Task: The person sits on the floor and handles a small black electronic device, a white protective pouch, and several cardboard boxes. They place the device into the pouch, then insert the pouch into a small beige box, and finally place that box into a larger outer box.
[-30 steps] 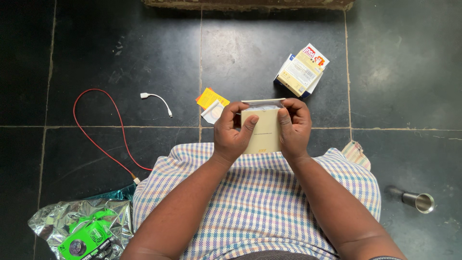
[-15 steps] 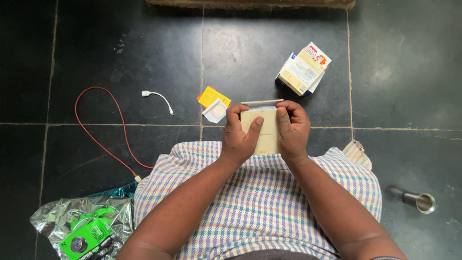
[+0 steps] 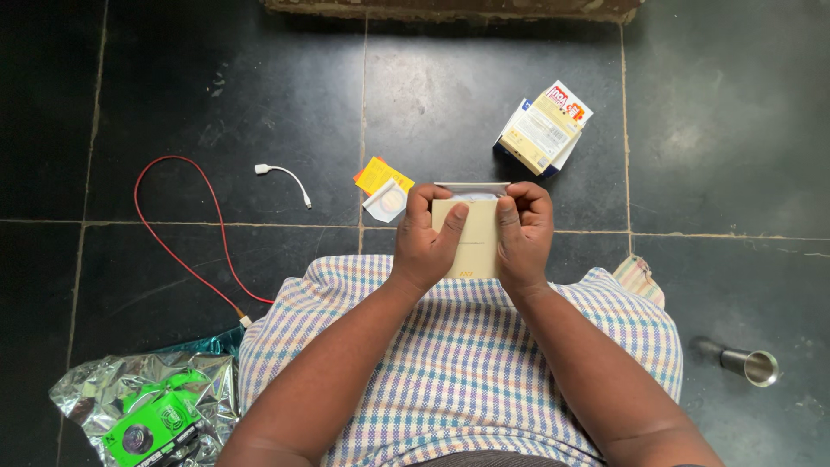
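Fingers [image 3: 421, 201] of the left hand [image 3: 424, 242] curl over the upper left corner of a small cream-coloured box [image 3: 471, 238], with the thumb pressed flat along its front face. Fingers of the right hand [image 3: 523, 238] close on the upper right corner in the same way, thumb on the front. Both hands thus grip the box, which is held upright above the lap, over a checked cloth [image 3: 467, 363] in pale blue, pink and white. At the box's top edge a thin flap or lid [image 3: 471, 187] stands slightly raised between the fingertips of both hands; whether it is joined to the box cannot be told.

Surroundings, on the dark tiled floor [image 3: 216, 95]:
- just left of the left hand, a small orange-yellow card [image 3: 377, 171] with a white packet [image 3: 386, 201] lying partly over it;
- farther left, a short white adapter cable [image 3: 284, 179];
- beside that, a red wire [image 3: 186, 233] running in a long loop toward the cloth's edge;
- beyond the right hand, apart from it, a cream and white printed carton [image 3: 543, 128] lying tilted;
- at lower right, well apart from the hands, a small steel tumbler [image 3: 750, 363] on its side;
- at lower left, crumpled silver foil wrapping [image 3: 130, 393] with a bright green package [image 3: 151, 430] resting on it.
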